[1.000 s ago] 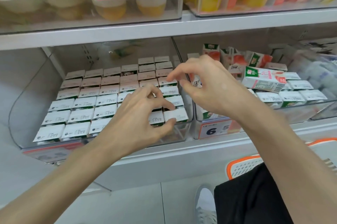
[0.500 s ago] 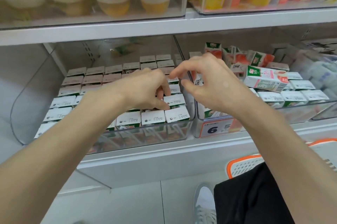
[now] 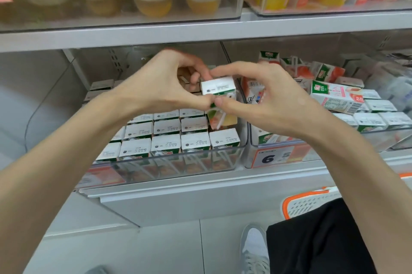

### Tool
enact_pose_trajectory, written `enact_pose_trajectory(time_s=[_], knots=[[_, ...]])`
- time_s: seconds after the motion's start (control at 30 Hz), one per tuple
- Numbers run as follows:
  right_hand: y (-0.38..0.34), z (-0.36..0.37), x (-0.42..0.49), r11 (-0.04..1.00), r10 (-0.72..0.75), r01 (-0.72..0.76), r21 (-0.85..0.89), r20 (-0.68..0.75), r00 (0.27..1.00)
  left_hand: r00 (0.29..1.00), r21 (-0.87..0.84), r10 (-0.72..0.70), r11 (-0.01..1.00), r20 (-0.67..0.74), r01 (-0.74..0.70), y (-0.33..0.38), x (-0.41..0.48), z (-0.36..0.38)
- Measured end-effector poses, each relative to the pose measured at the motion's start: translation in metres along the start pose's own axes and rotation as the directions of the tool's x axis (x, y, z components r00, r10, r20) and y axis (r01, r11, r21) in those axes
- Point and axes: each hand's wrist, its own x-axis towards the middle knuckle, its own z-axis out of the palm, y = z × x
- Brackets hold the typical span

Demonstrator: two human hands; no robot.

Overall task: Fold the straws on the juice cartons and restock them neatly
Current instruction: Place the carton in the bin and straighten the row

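Note:
A small juice carton [image 3: 219,92] with a white top and a white straw [image 3: 219,121] on its side is lifted above the clear bin [image 3: 178,162] of upright cartons. My left hand [image 3: 160,86] grips the carton's top from the left, thumb and fingers curled round it. My right hand [image 3: 265,97] pinches the carton from the right, thumb low at its front and forefinger over its top. Rows of matching cartons [image 3: 169,137] fill the bin below.
A second clear bin [image 3: 379,140] to the right holds more cartons, some upright, some loose, with one lying on its side [image 3: 336,99]. A price tag [image 3: 276,156] hangs on its front. The shelf above [image 3: 200,30] carries fruit cups. An orange-rimmed basket [image 3: 312,202] sits at lower right.
Both hands rose from the bin's right-hand rows and came together. A carton that stood in the bin is now lifted out and held between them.

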Motion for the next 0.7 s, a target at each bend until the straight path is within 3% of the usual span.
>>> enact_pose_trajectory(time_s=[0.1, 0.2, 0.37, 0.47, 0.57, 0.7], knots=[[-0.009, 0.006, 0.001, 0.989, -0.069, 0.064, 0.130, 0.037, 0.997, 0.995, -0.014, 0.028, 0.999, -0.099, -0.030, 0.000, -0.033, -0.001], [-0.024, 0.026, 0.005, 0.962, -0.056, 0.046, 0.271, 0.029, 0.998, 0.986, -0.133, -0.044, 0.991, -0.159, 0.023, -0.014, -0.068, -0.008], [-0.057, 0.070, 0.018, 0.864, 0.062, -0.080, 0.496, 0.052, 0.997, 0.976, -0.321, -0.213, 0.928, -0.039, 0.189, -0.041, -0.121, -0.020], [-0.072, 0.094, 0.019, 0.756, 0.170, -0.177, 0.630, 0.072, 0.983, 0.958, -0.430, -0.282, 0.872, -0.048, 0.235, -0.052, -0.139, -0.019], [-0.073, 0.106, 0.016, 0.663, 0.267, -0.245, 0.708, 0.082, 0.960, 0.942, -0.540, -0.336, 0.795, -0.016, 0.274, -0.058, -0.148, -0.020], [-0.070, 0.111, 0.011, 0.617, 0.271, -0.289, 0.732, 0.148, 0.951, 0.936, -0.642, -0.352, 0.716, 0.008, 0.275, -0.061, -0.154, -0.023]])
